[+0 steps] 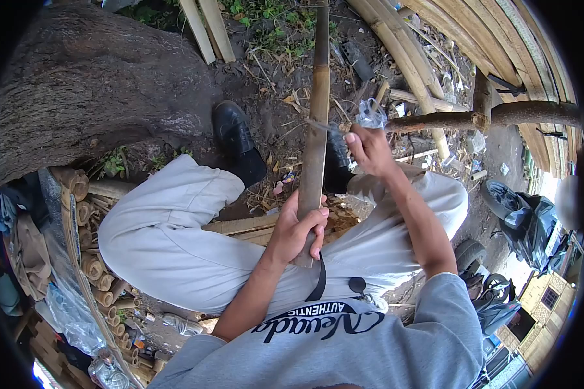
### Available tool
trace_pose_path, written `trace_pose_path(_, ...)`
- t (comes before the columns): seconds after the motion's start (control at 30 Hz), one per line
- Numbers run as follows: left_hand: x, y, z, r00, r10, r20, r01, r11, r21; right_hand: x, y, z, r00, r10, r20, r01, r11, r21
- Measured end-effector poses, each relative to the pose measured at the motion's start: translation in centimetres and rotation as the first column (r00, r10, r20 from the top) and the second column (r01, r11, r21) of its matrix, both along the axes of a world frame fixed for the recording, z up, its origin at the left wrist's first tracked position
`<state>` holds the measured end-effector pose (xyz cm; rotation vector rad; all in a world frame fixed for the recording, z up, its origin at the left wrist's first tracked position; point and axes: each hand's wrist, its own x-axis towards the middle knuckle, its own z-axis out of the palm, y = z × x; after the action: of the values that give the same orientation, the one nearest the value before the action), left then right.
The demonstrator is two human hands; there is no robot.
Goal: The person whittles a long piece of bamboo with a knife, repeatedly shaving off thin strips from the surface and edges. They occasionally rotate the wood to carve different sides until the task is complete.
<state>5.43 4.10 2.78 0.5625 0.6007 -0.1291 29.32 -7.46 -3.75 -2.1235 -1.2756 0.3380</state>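
A long split bamboo strip (315, 136) runs upright through the middle of the view, its near end at my lap. My left hand (297, 230) is closed around its lower part, thumb across the front. To the right of the strip, my right hand (368, 150) is closed on a knife; the thin blade (321, 124) is blurred and overlaps the strip, while the fist hides the handle. Crumpled clear plastic (371, 113) shows right at the top of that fist. Pale split bamboo (243, 223) lies below, between my legs.
A thick tree trunk (97, 97) fills the upper left. Cut bamboo poles (100, 282) are stacked at lower left. A wooden branch (532, 115) juts in from the right, below bent bamboo slats (493, 39). A motorcycle (525, 220) stands far right. Leaves and shavings litter the ground.
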Motion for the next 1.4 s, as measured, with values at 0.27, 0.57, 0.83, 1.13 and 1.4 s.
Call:
trace_pose_path(0.27, 0.0, -0.1, 0.4, 1.000, 0.027, 0.003, -0.026, 1.000, -0.013, -3.9, -1.7, 1.7, 0.961, 0.239, 0.139, -0.244, 0.970, 0.022)
trace_pose_path(0.57, 0.2, -0.4, -0.1, 0.999, -0.028, -0.022, 0.029, 0.997, 0.066, -1.2, -1.8, -0.7, 0.963, 0.134, 0.233, -0.121, 0.990, -0.070)
trace_pose_path(0.83, 0.6, -0.4, 0.4, 1.000, -0.019, -0.018, 0.020, 0.999, 0.048, 7.2, -0.6, -4.7, 0.873, -0.458, 0.168, 0.484, 0.856, -0.181)
trace_pose_path(1.13, 0.0, 0.2, 0.3, 1.000, 0.030, 0.000, -0.030, 0.999, -0.042, -3.2, -1.5, 0.9, 0.970, 0.219, 0.104, -0.227, 0.972, 0.062)
trace_pose_path(1.4, -0.2, -0.4, -0.6, 1.000, -0.005, -0.004, 0.005, 0.999, 0.043, -1.4, -1.5, -0.9, 0.964, 0.230, 0.131, -0.227, 0.973, -0.040)
